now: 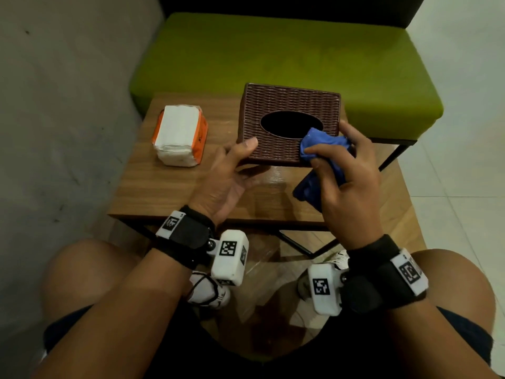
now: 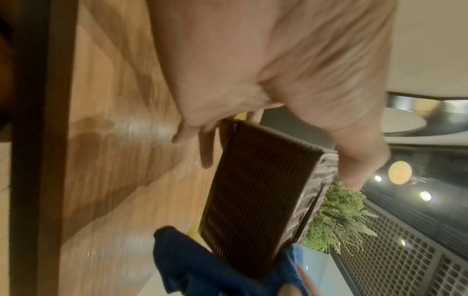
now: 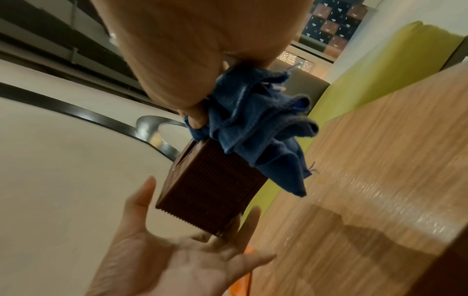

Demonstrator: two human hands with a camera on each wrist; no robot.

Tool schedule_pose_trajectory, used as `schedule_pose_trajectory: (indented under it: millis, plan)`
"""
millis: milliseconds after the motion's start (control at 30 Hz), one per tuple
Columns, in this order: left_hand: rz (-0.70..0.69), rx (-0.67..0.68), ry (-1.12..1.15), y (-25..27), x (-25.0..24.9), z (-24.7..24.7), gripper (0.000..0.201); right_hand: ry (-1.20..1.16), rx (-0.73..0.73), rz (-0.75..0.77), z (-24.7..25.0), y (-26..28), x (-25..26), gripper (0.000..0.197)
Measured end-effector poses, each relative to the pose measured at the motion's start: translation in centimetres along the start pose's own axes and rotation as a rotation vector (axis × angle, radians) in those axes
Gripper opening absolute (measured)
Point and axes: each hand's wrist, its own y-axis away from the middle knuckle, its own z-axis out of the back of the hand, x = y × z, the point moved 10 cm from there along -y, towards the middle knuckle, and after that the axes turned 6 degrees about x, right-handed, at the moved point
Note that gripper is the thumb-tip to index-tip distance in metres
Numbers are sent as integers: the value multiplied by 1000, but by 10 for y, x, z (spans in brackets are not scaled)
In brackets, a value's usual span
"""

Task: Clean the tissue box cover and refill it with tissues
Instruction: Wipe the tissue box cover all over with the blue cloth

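Bench: we see a green padded bench (image 1: 287,56) behind the table, running left to right.
Table: we see a small wooden table (image 1: 169,187) in front of our knees, its top glossy near the middle.
Tissue box cover: the brown woven tissue box cover (image 1: 276,105) is raised off the table between both hands, tilted so its top face leans toward us. Its oval opening (image 1: 291,124) faces up and toward us, the oval's long axis running left to right. From the right wrist view the cover (image 3: 210,188) hangs clear of the table top.
Left arm: our forearm reaches forward from the lower left, wrist strapped with a black band.
Left hand: our left hand (image 1: 229,176) cups the cover's near left corner, palm turned to the right, thumb laid on the top face and fingers spread under the near side. The fingers are loosely curved around the corner, supporting it.
Right arm: our forearm comes up from the lower right, wrist bent inward.
Right hand: our right hand (image 1: 349,184) has thumb and fingers closed around a bunched blue cloth (image 1: 322,143), pressing it onto the cover's near right corner beside the opening.
Cloth tail: a loose end hangs below the hand, above the table.
Tissue pack: a white tissue pack (image 1: 179,135) in orange wrapping lies on the table left of the cover, well apart from it, long axis running away from us.
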Motion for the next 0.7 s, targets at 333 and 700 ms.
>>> schedule_pose_trajectory:
  millis: [333, 700]
  plan:
    - [18, -68, -308, 1, -9, 13, 66, 270, -91, 31, -6, 4, 4, 31]
    - [-48, -82, -157, 6, 11, 16, 57, 245, 24, 165, -36, 23, 43, 23]
